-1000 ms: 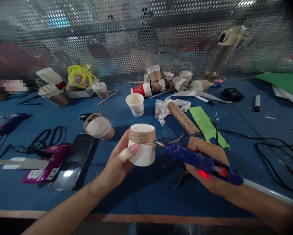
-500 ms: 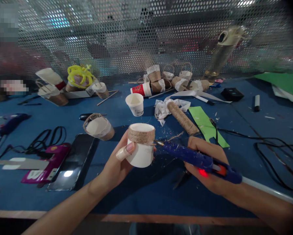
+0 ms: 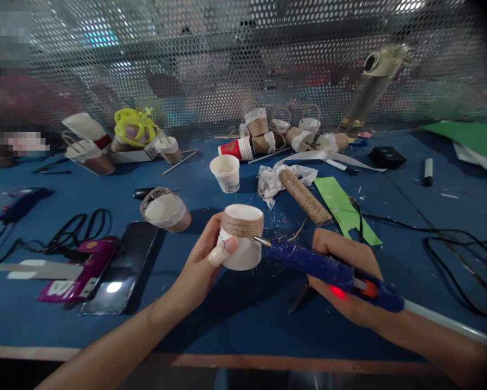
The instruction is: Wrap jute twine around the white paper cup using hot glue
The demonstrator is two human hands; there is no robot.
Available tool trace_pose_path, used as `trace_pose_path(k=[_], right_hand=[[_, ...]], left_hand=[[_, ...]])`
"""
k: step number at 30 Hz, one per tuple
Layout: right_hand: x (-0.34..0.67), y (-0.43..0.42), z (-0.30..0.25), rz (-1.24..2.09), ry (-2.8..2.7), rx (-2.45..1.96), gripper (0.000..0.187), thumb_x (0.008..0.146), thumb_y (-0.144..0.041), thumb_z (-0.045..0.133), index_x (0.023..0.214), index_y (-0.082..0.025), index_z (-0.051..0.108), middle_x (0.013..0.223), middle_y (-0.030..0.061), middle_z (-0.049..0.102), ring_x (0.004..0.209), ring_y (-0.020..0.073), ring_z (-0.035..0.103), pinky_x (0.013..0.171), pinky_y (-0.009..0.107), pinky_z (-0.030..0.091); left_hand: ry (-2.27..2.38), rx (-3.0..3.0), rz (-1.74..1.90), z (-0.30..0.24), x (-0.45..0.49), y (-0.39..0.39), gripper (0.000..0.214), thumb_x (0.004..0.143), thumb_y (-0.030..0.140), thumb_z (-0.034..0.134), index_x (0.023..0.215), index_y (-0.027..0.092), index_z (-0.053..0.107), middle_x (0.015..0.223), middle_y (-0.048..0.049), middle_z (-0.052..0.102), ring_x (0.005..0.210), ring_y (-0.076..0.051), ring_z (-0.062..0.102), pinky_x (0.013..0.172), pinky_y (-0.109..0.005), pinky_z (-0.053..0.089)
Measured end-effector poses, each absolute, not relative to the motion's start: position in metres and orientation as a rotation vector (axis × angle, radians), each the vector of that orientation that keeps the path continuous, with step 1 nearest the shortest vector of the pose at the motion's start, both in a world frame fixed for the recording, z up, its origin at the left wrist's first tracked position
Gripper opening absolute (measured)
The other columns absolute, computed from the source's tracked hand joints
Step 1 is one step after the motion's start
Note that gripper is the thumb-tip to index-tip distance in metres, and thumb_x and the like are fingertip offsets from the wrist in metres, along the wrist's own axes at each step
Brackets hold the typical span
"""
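My left hand [image 3: 205, 257] grips a white paper cup [image 3: 243, 254] that has jute twine [image 3: 242, 225] wound in a band below its upper edge. Wrapped round a blue hot glue gun [image 3: 312, 262], my right hand [image 3: 346, 260] holds its nozzle against the cup's side at the lower edge of the twine. A white glue stick [image 3: 450, 323] sticks out of the gun's back end, and a red light glows on its side. Behind the cup lies a roll of jute twine [image 3: 306, 197], a loose strand trailing near the nozzle.
On the left are a black phone [image 3: 123, 271], a purple glue gun [image 3: 95, 262] and a twine-handled cup basket [image 3: 166, 211]. A plain paper cup [image 3: 226, 174], white lace [image 3: 270, 184] and green paper [image 3: 343, 208] lie farther back. A bottle [image 3: 367, 92] leans against the perforated metal screen [image 3: 210, 65]. Cables lie at right.
The cup in my left hand has moved slightly right and turned a little. The glue gun's nozzle now touches it just under the twine; the right hand has barely moved.
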State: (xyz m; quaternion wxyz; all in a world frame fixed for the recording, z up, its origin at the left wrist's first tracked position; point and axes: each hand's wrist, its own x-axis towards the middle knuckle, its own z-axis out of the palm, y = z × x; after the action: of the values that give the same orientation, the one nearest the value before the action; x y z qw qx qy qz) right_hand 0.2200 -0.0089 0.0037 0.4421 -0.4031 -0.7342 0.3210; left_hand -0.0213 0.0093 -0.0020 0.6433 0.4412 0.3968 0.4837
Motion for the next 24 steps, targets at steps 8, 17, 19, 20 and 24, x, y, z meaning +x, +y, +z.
trace_pose_path(k=[8, 17, 19, 20, 24], right_hand=[[0.221, -0.010, 0.011, 0.875, -1.795, -1.101, 0.030, 0.080, -0.010, 0.059, 0.065, -0.023, 0.036, 0.063, -0.0037, 0.041, 0.052, 0.0124, 0.041, 0.050, 0.029, 0.031], [0.225, 0.000, 0.004, 0.899, -1.768, -1.212, 0.024, 0.078, -0.007, 0.061, 0.067, -0.023, 0.046, 0.060, -0.0044, 0.047, 0.054, 0.0134, 0.046, 0.049, 0.028, 0.035], [0.226, 0.005, 0.001, 0.867, -1.748, -1.217, 0.024, 0.079, -0.008, 0.061, 0.067, -0.024, 0.048, 0.060, -0.0041, 0.049, 0.055, 0.0144, 0.050, 0.050, 0.028, 0.039], [0.226, 0.007, 0.000, 0.850, -1.722, -1.220, 0.024, 0.081, -0.009, 0.061, 0.067, -0.024, 0.048, 0.060, -0.0036, 0.051, 0.056, 0.0150, 0.052, 0.052, 0.029, 0.042], [0.222, 0.009, 0.001, 0.904, -1.514, -1.237, 0.012, 0.085, -0.025, 0.067, 0.077, -0.025, 0.058, 0.074, -0.0007, 0.065, 0.068, 0.0186, 0.065, 0.069, 0.034, 0.055]], left_hand=[[0.817, 0.939, 1.115, -0.002, -0.023, 0.009, 0.040, 0.088, 0.038, 0.059, 0.125, 0.022, 0.060, 0.114, -0.0080, 0.069, 0.098, -0.025, 0.065, 0.081, -0.031, 0.050], [0.810, 0.914, 1.081, 0.000, -0.023, 0.010, 0.041, 0.089, 0.040, 0.058, 0.126, 0.022, 0.059, 0.115, -0.0080, 0.069, 0.099, -0.024, 0.065, 0.082, -0.030, 0.051], [0.795, 0.919, 1.066, -0.002, -0.023, 0.010, 0.042, 0.089, 0.040, 0.058, 0.128, 0.022, 0.058, 0.118, -0.0087, 0.068, 0.102, -0.025, 0.064, 0.083, -0.032, 0.051], [0.784, 0.917, 1.059, -0.002, -0.023, 0.010, 0.043, 0.089, 0.039, 0.058, 0.128, 0.023, 0.057, 0.119, -0.0089, 0.068, 0.103, -0.026, 0.064, 0.084, -0.033, 0.050], [0.784, 0.906, 1.019, -0.003, -0.021, 0.008, 0.041, 0.090, 0.039, 0.056, 0.129, 0.024, 0.057, 0.122, -0.0088, 0.067, 0.108, -0.027, 0.062, 0.086, -0.033, 0.049]])
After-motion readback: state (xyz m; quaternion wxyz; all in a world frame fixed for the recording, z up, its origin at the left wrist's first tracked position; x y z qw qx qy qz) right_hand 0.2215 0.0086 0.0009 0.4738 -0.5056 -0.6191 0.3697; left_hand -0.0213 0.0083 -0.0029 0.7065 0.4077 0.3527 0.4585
